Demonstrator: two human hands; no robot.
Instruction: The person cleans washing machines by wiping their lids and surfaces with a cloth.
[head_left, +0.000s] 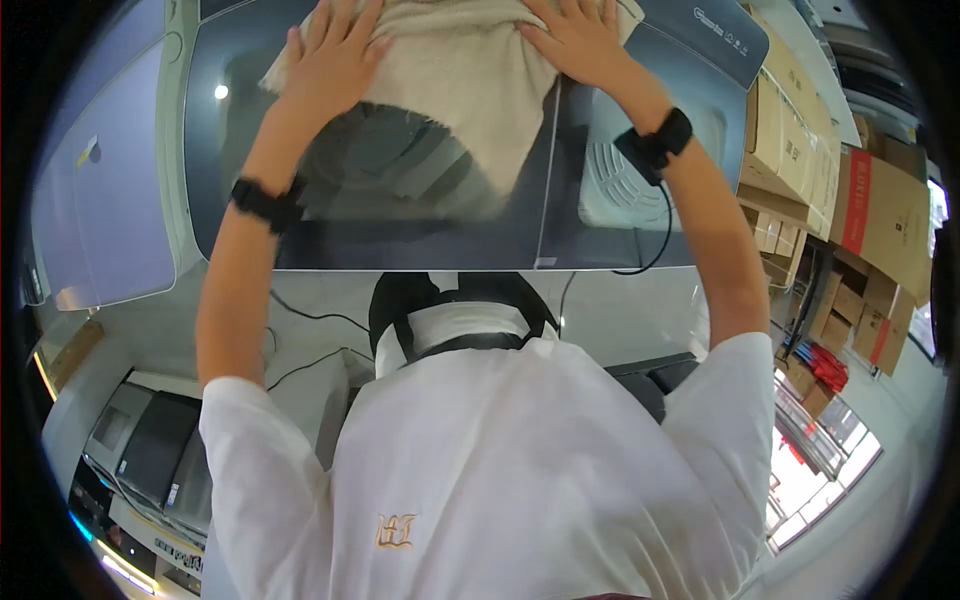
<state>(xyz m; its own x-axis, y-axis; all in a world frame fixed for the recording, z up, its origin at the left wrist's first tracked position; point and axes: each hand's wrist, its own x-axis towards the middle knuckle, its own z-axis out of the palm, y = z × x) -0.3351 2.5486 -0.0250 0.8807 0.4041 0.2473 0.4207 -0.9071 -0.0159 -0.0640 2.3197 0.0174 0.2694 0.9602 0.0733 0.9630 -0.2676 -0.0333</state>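
Observation:
A beige cloth [450, 75] lies spread and wrinkled over the dark, glossy top of what looks like a twin-tub washing machine [420, 235]. My left hand [335, 60] rests flat on the cloth's left part, fingers spread. On the right part of the cloth, my right hand [583, 45] also lies flat with its fingers apart. One corner of the cloth hangs toward me near the seam between the two lids. Through the see-through lids, a round tub shows at left and a ribbed cover [635, 180] at right. The cloth's far edge is cut off by the frame.
A purple-fronted appliance [100, 180] stands close at left. Cardboard boxes [885, 220] are stacked at right. Black bands [268, 205] circle both wrists, and a cable [668, 225] from the right one loops over the machine's front edge. More appliances [160, 445] stand at lower left.

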